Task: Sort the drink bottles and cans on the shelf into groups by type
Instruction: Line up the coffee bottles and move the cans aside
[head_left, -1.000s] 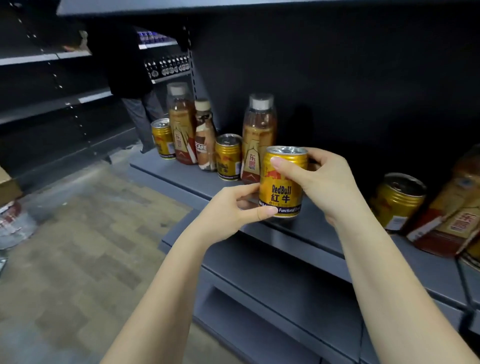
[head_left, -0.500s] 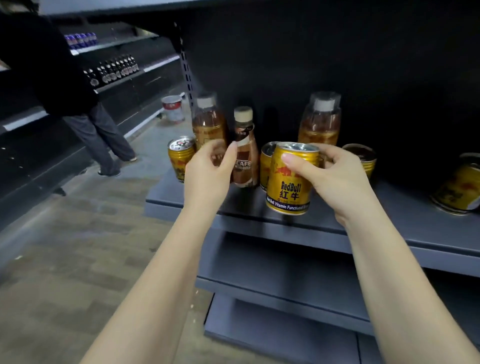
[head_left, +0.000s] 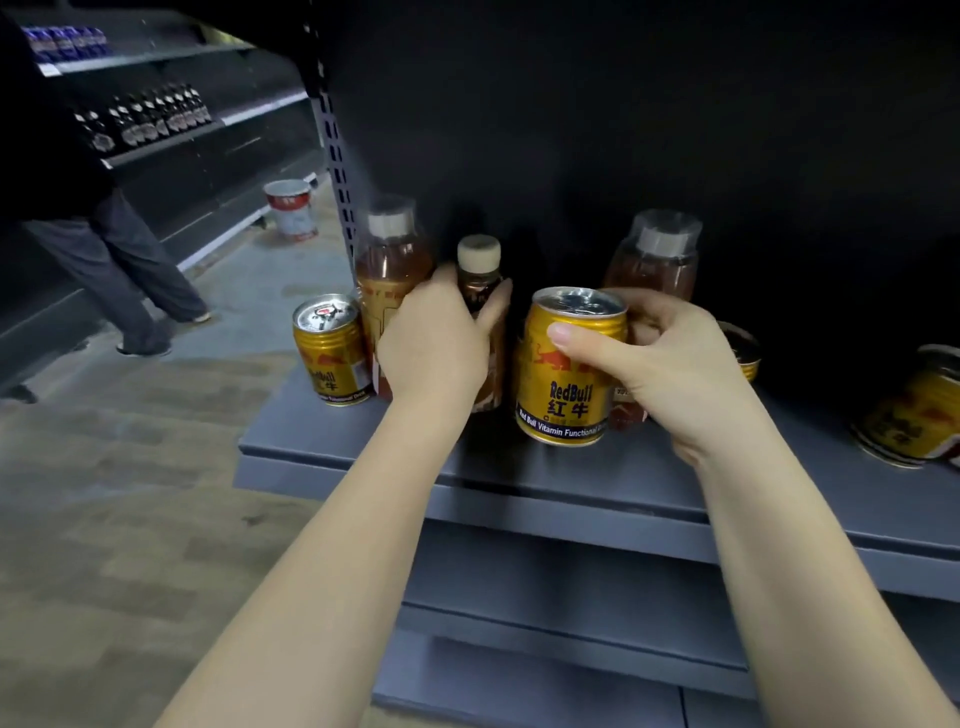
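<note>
My right hand (head_left: 660, 364) grips a gold Red Bull can (head_left: 569, 374), held just above the grey shelf (head_left: 623, 483). My left hand (head_left: 436, 343) is wrapped around a small brown coffee bottle (head_left: 480, 275) with a cream cap. Left of it stand a tall amber tea bottle (head_left: 392, 260) and another gold can (head_left: 330, 348). A second tea bottle (head_left: 657, 260) stands behind my right hand. A further can (head_left: 740, 348) is partly hidden by that hand. At the far right a gold can (head_left: 909, 410) lies tilted.
A person in dark clothes (head_left: 119, 270) walks in the aisle at left, beside shelves holding rows of dark bottles (head_left: 150, 114). A white and red bucket (head_left: 291, 210) stands on the floor. Lower grey shelves (head_left: 545, 597) jut out beneath.
My left hand let go of the can, reached left and closed around the coffee bottle. My right hand carried the can left along the shelf. The view swung left and closer.
</note>
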